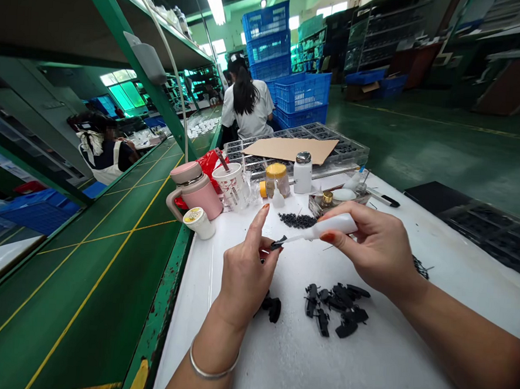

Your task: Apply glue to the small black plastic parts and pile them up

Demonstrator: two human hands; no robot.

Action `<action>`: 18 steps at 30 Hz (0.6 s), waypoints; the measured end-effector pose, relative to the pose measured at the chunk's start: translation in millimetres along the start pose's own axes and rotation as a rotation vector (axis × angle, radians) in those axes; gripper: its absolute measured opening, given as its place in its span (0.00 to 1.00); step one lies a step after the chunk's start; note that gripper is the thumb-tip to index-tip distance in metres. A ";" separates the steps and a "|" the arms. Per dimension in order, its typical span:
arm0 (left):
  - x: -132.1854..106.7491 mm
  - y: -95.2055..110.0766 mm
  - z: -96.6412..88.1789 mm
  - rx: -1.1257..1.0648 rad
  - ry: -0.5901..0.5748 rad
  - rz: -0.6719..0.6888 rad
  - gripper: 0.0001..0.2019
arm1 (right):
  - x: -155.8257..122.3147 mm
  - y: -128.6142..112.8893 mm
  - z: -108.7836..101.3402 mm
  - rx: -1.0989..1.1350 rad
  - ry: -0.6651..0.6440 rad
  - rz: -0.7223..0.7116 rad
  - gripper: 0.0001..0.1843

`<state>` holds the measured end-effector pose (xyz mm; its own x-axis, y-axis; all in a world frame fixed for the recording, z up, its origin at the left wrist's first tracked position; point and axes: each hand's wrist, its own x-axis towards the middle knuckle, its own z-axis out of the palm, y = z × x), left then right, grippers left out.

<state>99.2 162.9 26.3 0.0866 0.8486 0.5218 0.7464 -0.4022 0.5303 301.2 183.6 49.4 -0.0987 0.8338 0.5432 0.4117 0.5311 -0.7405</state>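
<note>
White worktop (285,366) fills the near centre of the scene; a green conveyor belt (120,242) runs along its left side. Blue crates (267,39) stand stacked at the far side, with a person in a white shirt (252,109) seated just left of them.

Left hand (246,270): thumb and fingertips pinch a small black part (277,243) above the middle of the worktop; the index finger points up, clear of the work. Right hand (372,239): thumb and fingers grip a white squeeze bottle (337,224), tilted so that its nozzle (299,238) points left and slightly down at the black part. Whether the tip touches or stops just short cannot be told, nor whether any liquid is flowing.

Recommended handling: hold the part by its edge, fingertips clear of the nozzle. Steady both wrists before pressing. Align the tip with the intended spot, then squeeze lightly; excess liquid would probably spread onto the fingers. Between applications, tip the nozzle away from the loose parts.

Layout: a loose group of black pieces (336,308) lies near, right of centre; others (274,308) lie beside the left wrist. Tiny black components (297,220) form a heap beyond the nozzle. A pink mug (196,190) stands at the far left.
</note>
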 end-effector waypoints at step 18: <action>-0.1 -0.2 0.6 -0.004 0.010 -0.007 0.34 | -0.3 -1.5 -1.0 0.039 0.009 0.019 0.08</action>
<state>99.4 163.1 25.8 0.0746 0.8482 0.5244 0.7441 -0.3974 0.5370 301.5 182.4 50.8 -0.0831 0.8426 0.5320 0.3774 0.5207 -0.7658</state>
